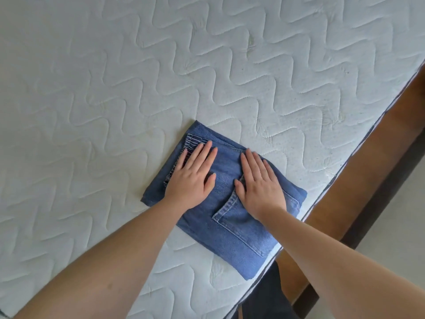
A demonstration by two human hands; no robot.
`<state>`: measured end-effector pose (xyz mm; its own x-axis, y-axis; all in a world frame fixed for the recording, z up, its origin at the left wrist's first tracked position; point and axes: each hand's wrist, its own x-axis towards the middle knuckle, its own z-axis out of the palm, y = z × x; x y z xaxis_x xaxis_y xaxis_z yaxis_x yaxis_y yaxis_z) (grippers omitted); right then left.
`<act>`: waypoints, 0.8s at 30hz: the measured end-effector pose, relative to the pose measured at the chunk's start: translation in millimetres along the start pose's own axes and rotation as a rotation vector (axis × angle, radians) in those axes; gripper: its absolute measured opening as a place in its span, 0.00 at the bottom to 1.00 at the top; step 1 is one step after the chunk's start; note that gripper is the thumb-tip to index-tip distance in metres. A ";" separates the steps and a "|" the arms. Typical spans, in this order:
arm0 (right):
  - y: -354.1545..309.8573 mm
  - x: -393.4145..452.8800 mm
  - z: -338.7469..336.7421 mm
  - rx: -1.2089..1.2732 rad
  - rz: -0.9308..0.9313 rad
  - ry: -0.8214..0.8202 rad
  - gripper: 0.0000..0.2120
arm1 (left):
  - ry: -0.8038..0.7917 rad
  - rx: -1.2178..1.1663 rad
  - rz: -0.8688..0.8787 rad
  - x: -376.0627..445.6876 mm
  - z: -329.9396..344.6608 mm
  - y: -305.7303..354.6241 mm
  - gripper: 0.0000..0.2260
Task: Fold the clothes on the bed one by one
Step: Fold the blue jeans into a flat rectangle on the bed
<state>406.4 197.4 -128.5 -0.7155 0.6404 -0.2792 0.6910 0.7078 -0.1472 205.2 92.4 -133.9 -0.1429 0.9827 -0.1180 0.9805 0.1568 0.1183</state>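
Both the left hand (189, 178) and right hand (259, 183) press flat, fingers straight, on the folded jeans (232, 229) near the bed (115, 88) edge, probably the last smoothing; next, setting it aside.

You are looking at a scene in which no text, label, brand, number or sign is showing legibly: nothing readable is appearing on the folded blue denim garment (230, 203), and nothing on the white quilted mattress (115, 88) beneath it.
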 end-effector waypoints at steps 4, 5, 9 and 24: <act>-3.8 4.3 -10.0 0.006 0.013 -0.090 0.33 | -0.125 -0.040 0.021 9.3 -11.8 -8.9 0.29; -2.5 2.7 -14.1 0.019 0.014 -0.113 0.33 | -0.132 -0.028 0.004 7.5 -16.3 -7.9 0.29; -1.6 -12.8 -36.7 0.058 0.025 -0.111 0.34 | 0.001 0.047 -0.211 -13.0 -29.7 41.0 0.27; 14.8 -89.3 2.1 0.054 0.162 -0.160 0.34 | -0.204 -0.153 -0.371 -102.7 7.6 154.1 0.28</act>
<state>480.8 150.1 -107.8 -0.5725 0.6856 -0.4497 0.8029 0.5799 -0.1380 372.0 14.8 -111.1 -0.4366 0.8198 -0.3706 0.8344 0.5230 0.1740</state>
